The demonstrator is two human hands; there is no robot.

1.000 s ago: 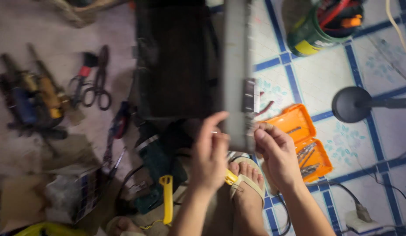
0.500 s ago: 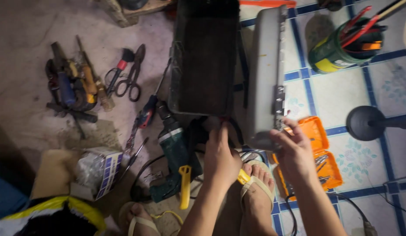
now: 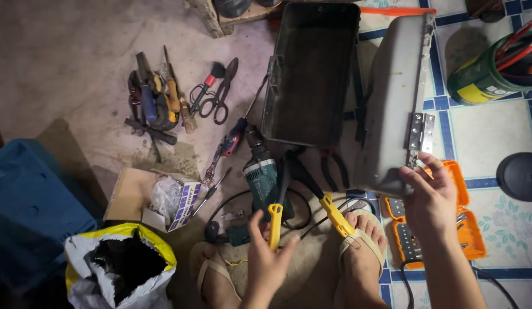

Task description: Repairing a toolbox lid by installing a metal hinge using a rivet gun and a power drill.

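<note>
Left grip: I read it open, fingers spread, fingertips at the yellow handle.
Right grip: closed on the grey panel, at its lower corner.
Hinge: just above my right grip.
Drill: above my left grip, on the floor.

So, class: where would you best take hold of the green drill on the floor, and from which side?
Probably by the drill's green body just behind the chuck, coming from above and the near side. It lies flat, chuck pointing away, and that part is bare, while yellow-handled pliers cross its lower part. The left hand is closest; the right hand holds the grey panel.
</note>
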